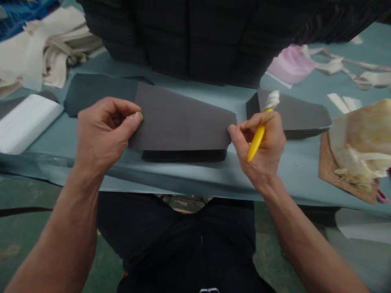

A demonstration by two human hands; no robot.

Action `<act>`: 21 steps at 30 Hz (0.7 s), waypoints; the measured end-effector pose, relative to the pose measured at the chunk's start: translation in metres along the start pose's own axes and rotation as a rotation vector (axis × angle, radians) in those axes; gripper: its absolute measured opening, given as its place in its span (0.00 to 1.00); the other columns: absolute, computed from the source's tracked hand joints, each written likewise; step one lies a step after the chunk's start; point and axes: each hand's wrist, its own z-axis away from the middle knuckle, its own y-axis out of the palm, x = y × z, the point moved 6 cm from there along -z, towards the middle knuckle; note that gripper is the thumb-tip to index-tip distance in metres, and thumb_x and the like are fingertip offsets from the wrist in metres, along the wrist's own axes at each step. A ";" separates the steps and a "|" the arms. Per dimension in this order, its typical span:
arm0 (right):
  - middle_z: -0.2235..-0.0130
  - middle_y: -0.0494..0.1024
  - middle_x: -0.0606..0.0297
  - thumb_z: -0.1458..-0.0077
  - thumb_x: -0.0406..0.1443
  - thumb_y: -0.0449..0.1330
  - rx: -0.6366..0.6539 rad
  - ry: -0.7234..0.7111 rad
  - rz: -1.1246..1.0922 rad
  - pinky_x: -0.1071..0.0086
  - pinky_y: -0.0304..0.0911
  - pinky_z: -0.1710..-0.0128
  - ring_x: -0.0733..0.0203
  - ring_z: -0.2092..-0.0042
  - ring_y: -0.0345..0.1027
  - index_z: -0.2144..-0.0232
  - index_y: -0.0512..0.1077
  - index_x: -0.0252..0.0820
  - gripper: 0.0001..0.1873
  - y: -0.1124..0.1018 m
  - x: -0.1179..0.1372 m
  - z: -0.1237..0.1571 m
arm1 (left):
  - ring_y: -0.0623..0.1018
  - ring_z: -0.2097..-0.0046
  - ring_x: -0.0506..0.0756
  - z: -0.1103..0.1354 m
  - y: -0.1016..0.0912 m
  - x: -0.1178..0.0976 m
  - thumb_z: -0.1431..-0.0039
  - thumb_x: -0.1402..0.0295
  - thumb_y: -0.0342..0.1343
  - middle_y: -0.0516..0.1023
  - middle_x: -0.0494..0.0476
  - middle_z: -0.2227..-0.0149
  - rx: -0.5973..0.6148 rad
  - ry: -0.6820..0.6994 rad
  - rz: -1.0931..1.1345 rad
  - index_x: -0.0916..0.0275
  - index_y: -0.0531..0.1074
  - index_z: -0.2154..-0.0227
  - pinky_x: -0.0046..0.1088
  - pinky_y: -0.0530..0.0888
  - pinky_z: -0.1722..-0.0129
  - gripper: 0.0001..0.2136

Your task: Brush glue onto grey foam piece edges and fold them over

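At the near middle of the worktable (299, 171), a sheet (186, 120) spans from the left hand (104, 130) to the right hand (262, 138), over a low pile (185, 156) whose near edge shows beneath. A tool (256, 142) lies across the right hand. Just beyond that hand sits a stack (296, 114); farther right, cloth (366, 130) rests on a board (331, 167). Beyond the left hand lies a flat panel (97, 91), with a slab (29, 124) to its left and heaped strips (45, 49) farther back. Tall piles (195, 36) fill the far middle; crumpled fabric (291, 63) lies to their right, beside loose bands (339, 65).
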 end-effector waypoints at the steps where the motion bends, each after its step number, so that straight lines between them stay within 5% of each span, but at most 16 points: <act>1: 0.66 0.75 0.71 0.34 0.41 0.70 0.006 0.001 0.009 0.64 0.73 0.68 0.62 0.69 0.72 0.60 0.65 0.52 0.14 0.003 -0.004 0.002 | 0.75 0.70 0.46 0.000 0.004 0.007 0.45 0.59 0.69 0.83 0.50 0.68 0.025 -0.027 0.017 0.62 0.84 0.63 0.22 0.70 0.70 0.12; 8: 0.67 0.75 0.70 0.34 0.40 0.70 0.035 0.033 0.050 0.61 0.75 0.68 0.59 0.69 0.73 0.60 0.65 0.54 0.14 0.008 -0.012 0.009 | 0.80 0.66 0.50 0.010 0.017 0.031 0.44 0.57 0.68 0.87 0.54 0.63 0.148 -0.132 0.040 0.60 0.86 0.60 0.25 0.75 0.64 0.14; 21: 0.67 0.75 0.69 0.34 0.45 0.69 0.069 0.085 0.126 0.59 0.72 0.70 0.59 0.70 0.72 0.60 0.65 0.54 0.15 0.008 -0.020 0.018 | 0.75 0.70 0.46 0.012 0.022 0.027 0.41 0.56 0.67 0.85 0.47 0.66 0.202 -0.091 -0.041 0.59 0.87 0.59 0.23 0.69 0.68 0.14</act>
